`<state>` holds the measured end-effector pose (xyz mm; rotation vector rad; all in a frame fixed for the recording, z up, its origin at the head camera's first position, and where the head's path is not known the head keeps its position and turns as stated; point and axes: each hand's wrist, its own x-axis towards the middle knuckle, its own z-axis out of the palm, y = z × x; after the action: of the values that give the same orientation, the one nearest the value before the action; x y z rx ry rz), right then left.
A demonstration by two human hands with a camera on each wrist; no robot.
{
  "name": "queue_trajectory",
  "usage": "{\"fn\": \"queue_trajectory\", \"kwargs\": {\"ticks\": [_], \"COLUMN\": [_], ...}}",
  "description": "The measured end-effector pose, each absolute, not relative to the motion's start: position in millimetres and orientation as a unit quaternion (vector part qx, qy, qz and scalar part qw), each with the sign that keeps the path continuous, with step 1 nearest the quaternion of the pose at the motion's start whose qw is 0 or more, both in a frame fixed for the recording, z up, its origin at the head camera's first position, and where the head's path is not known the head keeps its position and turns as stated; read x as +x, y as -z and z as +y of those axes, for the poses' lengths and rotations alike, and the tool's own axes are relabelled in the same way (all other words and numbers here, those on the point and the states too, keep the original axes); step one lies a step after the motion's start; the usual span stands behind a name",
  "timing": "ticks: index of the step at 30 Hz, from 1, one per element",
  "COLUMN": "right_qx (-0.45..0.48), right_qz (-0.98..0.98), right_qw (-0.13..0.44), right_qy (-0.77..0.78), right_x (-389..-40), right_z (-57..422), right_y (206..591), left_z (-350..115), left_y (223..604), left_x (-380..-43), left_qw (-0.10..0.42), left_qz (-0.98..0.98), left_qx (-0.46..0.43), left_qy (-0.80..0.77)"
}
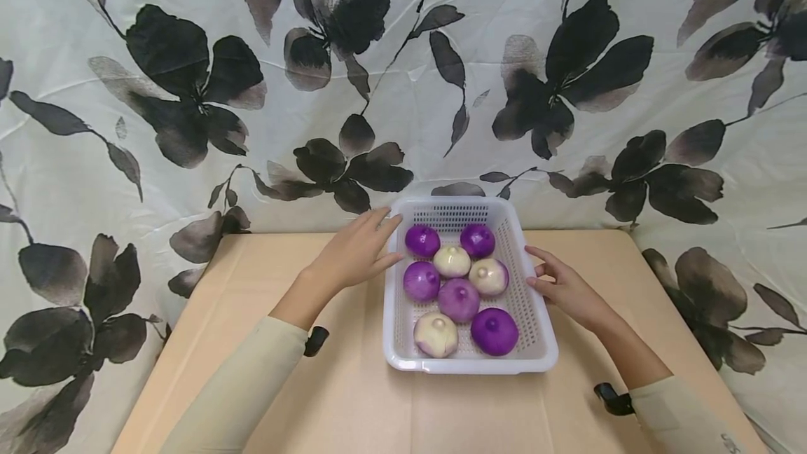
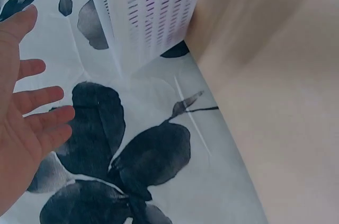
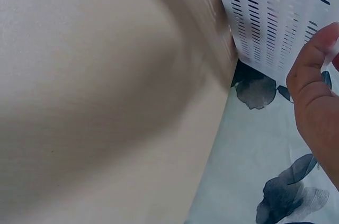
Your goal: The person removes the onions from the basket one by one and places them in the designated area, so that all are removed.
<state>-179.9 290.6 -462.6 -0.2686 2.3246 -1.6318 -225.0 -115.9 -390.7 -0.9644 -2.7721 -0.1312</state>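
Note:
A white perforated plastic basket [image 1: 469, 364] stands on the table and holds several round purple and whitish onions [image 1: 459, 300]. My left hand [image 1: 353, 247] is at the basket's left rim, its fingers spread; the left wrist view shows the palm of this left hand [image 2: 26, 123] beside the basket wall [image 2: 153, 17], with nothing held. On the other side, my right hand [image 1: 570, 293] has its fingertips right at the right rim, fingers loosely bent. In the right wrist view, the thumb of the right hand [image 3: 315, 83] overlaps the perforated side of the basket [image 3: 265, 23].
The light wooden table [image 1: 340, 398] extends around the basket, its far edge just behind it. A white cloth [image 1: 441, 160] with dark floral print hangs behind and beside the table. Black bands [image 1: 613, 399] sit at both wrists, by the light sleeves.

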Motion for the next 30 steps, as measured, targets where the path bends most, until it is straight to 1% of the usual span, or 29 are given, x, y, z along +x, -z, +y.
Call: {"fn": "queue_trajectory", "kwargs": {"ticks": [3,15,21,30], "right_qx": [-0.087,-0.079,-0.079,-0.081], "right_qz": [0.808,0.811,0.817,0.817], "right_qw": [0.141,0.137,0.134,0.133], "right_qy": [0.566,0.563,0.555,0.555], "right_x": [-179,-176,-176,-178], "right_z": [290,287,288,287], "right_y": [462,465,462,462], "left_z": [-107,-78,-65,-53], "left_y": [390,393,393,406], "left_x": [-233,-269,-284,-301], "left_qw": [0.09,-0.011,-0.063,-0.108], "left_qz": [-0.937,-0.938,-0.939,-0.93], "left_qx": [-0.333,-0.322,-0.297,-0.283], "left_qy": [0.055,0.126,0.162,0.207]}}
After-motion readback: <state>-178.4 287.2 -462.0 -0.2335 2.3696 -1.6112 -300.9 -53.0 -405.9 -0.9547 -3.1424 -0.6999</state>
